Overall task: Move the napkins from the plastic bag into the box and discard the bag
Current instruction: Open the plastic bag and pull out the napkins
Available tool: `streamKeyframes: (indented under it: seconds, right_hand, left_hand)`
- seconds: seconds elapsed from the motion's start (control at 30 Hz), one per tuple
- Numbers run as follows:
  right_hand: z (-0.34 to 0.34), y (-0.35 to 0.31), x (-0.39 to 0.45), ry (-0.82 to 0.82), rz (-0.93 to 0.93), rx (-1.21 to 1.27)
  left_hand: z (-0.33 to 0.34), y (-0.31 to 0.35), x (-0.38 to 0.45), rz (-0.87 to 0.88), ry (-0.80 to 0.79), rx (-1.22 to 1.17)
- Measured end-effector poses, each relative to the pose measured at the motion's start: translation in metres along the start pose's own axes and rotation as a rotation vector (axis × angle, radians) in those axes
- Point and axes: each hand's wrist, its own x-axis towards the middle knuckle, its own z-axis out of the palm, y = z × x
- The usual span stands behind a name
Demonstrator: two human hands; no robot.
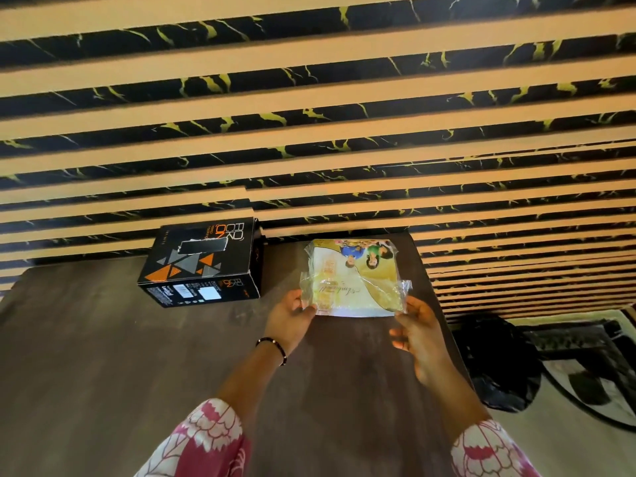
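Head view looks down on a brown table (103, 356) with a striped wall behind it. A plastic bag (354, 278) full of napkins lies flat on the table, near the far edge. Its picture side faces up, and the loose crinkly end points toward the person. That is likely the end that opens, so it makes sense that both hands are there. The left hand (292, 316) pinches the near left corner of the bag, with the thumb on top and the fingers curled under the edge. The right hand (418, 330) is at the near right corner. Its fingertips are at the plastic, but I cannot tell if they have hold of it or only touch it. Both arms reach straight out, well apart, one to each side of the bag. The left wrist wears a dark bead band. A black box (203, 263) with orange triangles sits just to the left of the bag, with a slot in its top. It is kept close, I think, so the napkins have only a short way to go. The napkins are still all inside the bag.
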Motion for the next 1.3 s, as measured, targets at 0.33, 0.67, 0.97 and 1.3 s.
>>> streamKeyframes:
  seconds: [0.33,0.67,0.97,1.3]
  right_hand:
    - [0.008,0.058,-0.127,-0.043,0.032,-0.141]
    - [0.039,0.12,-0.232,-0.021,-0.152,-0.571]
    - [0.058,0.114,-0.251,0.271,-0.59,-1.115]
    - [0.118,0.095,-0.227,-0.07,-0.438,-1.155]
  left_hand:
    - [-0.061,-0.079,-0.097,0.042,-0.073,0.018]
    - [-0.148,-0.174,-0.2,0.103,-0.355,-0.024]
    - [-0.155,-0.154,-0.188,0.529,-0.164,0.411]
    - [-0.126,-0.145,-0.179,0.665,-0.326,1.139]
